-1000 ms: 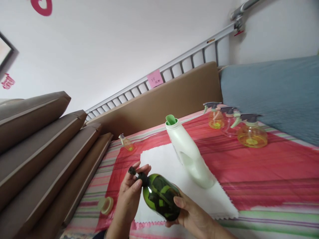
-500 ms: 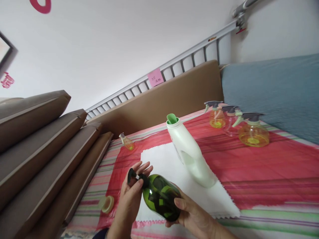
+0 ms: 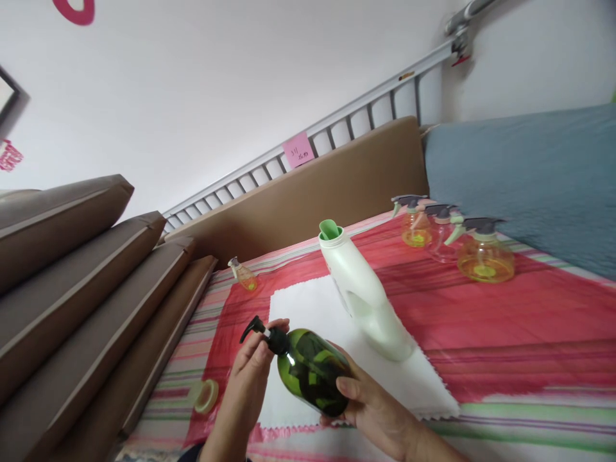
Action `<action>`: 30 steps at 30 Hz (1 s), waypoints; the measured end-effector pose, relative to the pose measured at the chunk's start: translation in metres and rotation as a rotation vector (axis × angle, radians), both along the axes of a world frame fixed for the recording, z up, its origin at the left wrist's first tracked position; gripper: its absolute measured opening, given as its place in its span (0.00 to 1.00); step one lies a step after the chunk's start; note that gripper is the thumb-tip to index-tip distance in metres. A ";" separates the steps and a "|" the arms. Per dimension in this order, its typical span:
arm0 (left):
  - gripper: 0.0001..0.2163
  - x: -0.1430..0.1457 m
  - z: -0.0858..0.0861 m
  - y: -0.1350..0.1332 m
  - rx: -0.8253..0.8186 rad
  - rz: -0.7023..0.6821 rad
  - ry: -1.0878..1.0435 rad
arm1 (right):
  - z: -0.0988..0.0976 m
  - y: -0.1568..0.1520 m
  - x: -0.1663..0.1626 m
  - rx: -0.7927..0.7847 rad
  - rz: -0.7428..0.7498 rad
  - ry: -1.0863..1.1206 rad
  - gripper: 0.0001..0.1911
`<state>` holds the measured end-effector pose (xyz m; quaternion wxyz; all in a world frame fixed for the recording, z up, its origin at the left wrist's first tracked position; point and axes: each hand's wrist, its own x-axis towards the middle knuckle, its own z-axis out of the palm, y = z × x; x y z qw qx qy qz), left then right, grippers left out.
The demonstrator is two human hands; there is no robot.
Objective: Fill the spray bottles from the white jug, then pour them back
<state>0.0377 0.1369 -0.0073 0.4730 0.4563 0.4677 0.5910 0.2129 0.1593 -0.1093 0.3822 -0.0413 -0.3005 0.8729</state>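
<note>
My right hand (image 3: 373,407) is wrapped round the lower body of a dark green pump bottle (image 3: 312,369), which it holds tilted above the bed. The fingers of my left hand (image 3: 253,375) pinch the collar of the bottle's black pump head (image 3: 267,333); the pump's spout points up and to the left. Just behind the bottle stands a white detergent jug (image 3: 366,298) with an open green spout, leaning on a white cloth (image 3: 312,308).
A red sheet (image 3: 505,314) covers a striped bedspread. Three orange spray bottles (image 3: 481,253) stand at the back right. A small bottle (image 3: 243,274) sits at the back left, a round cap (image 3: 206,396) lies at the left. Brown cushions stack at the left.
My left hand has turned the black pump head, so its spout now points up and left. The fingers closed from spread to a pinch on the collar. The bottle stayed in my right hand.
</note>
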 end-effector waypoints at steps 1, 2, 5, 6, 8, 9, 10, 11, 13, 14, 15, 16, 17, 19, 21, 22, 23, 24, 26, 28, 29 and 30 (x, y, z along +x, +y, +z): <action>0.21 0.002 0.000 -0.001 0.011 0.001 0.004 | 0.001 0.000 0.000 0.003 -0.002 -0.008 0.33; 0.22 0.003 0.000 -0.001 0.029 0.009 0.013 | 0.002 -0.001 0.000 0.005 -0.003 -0.017 0.34; 0.18 0.003 -0.002 0.000 0.058 0.027 0.045 | 0.003 -0.002 0.001 0.005 0.005 -0.044 0.35; 0.16 0.002 -0.003 0.000 0.045 0.007 0.050 | 0.003 -0.002 0.001 0.005 0.010 -0.047 0.35; 0.16 0.000 -0.002 0.000 0.008 -0.066 0.052 | 0.003 -0.002 0.002 0.000 0.018 -0.049 0.35; 0.17 0.000 -0.001 0.000 -0.001 -0.103 0.048 | 0.003 -0.002 0.001 -0.004 0.021 -0.052 0.36; 0.18 -0.001 0.000 0.000 0.003 -0.128 0.038 | 0.003 -0.001 0.001 -0.006 0.022 -0.053 0.36; 0.20 -0.001 0.000 0.000 0.018 -0.134 0.028 | 0.003 -0.001 0.001 -0.006 0.023 -0.053 0.36; 0.22 -0.002 0.000 0.000 0.052 -0.098 0.023 | 0.004 -0.001 0.001 -0.002 0.020 -0.047 0.36; 0.23 -0.003 -0.002 0.001 0.060 -0.067 0.028 | 0.004 -0.001 0.001 -0.004 0.015 -0.039 0.35; 0.22 -0.004 -0.003 0.002 0.059 -0.033 0.036 | 0.004 -0.001 0.000 -0.007 0.013 -0.033 0.35; 0.21 -0.006 -0.004 0.003 0.052 -0.002 0.045 | 0.004 0.000 0.000 -0.012 0.013 -0.030 0.34; 0.20 -0.007 -0.004 0.003 0.041 0.021 0.052 | 0.003 0.000 0.000 -0.015 0.011 -0.026 0.33; 0.17 -0.007 -0.003 0.003 0.015 0.032 0.055 | 0.002 0.000 0.001 -0.013 -0.003 -0.017 0.32; 0.17 -0.005 0.001 0.002 0.001 0.003 0.043 | 0.001 0.001 0.001 -0.008 -0.017 -0.009 0.31; 0.18 -0.003 0.003 0.001 0.002 -0.015 0.029 | 0.001 0.001 0.001 -0.008 -0.024 -0.007 0.31; 0.19 -0.001 0.005 0.001 0.006 -0.030 0.013 | 0.000 0.001 0.001 -0.012 -0.025 -0.009 0.31; 0.21 0.001 0.006 0.000 0.017 -0.035 -0.003 | 0.000 0.001 0.001 -0.016 -0.020 -0.013 0.31; 0.23 0.004 0.005 0.000 0.052 -0.001 -0.018 | 0.000 0.001 0.001 -0.017 -0.017 -0.019 0.31; 0.21 0.004 0.002 0.002 0.079 0.057 -0.005 | 0.000 0.001 0.001 -0.014 -0.010 -0.025 0.32; 0.19 0.003 0.001 0.003 0.082 0.079 0.009 | 0.000 0.001 0.001 -0.013 -0.007 -0.026 0.32; 0.17 0.002 0.000 0.004 0.080 0.087 0.022 | 0.001 0.001 0.001 -0.013 -0.006 -0.025 0.31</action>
